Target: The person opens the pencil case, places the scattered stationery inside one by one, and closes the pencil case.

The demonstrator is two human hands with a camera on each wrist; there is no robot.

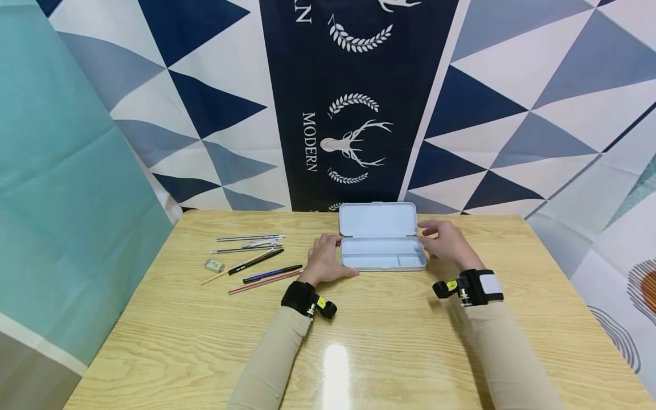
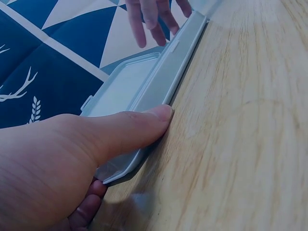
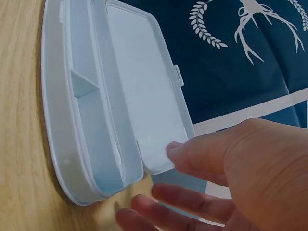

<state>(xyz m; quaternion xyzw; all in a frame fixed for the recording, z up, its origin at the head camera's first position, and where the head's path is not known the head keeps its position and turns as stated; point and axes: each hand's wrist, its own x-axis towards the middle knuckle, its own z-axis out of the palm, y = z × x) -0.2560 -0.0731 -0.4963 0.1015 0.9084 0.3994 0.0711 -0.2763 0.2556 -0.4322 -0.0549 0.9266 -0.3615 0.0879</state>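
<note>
A pale blue pencil case (image 1: 370, 262) lies on the table with its lid (image 1: 378, 220) tipped back against the patterned cloth. Long and short compartments divide its bare inside. My left hand (image 1: 324, 261) grips the case's left end; in the left wrist view the thumb (image 2: 139, 126) lies along the front wall and the other fingers curl around the end, partly hidden. At the right end, my right hand (image 1: 447, 242) is beside the hinge corner, fingers spread and loosely bent. The right wrist view shows its thumb (image 3: 202, 153) overlapping the lid's corner, with nothing held.
Left of the case lie a blue pen (image 1: 271, 274), a black pen (image 1: 255, 261), several pencils, a white compass (image 1: 261, 244) and a small eraser (image 1: 214, 265). The wooden table (image 1: 389, 347) ends at a cloth backdrop (image 1: 353, 114) just behind the case.
</note>
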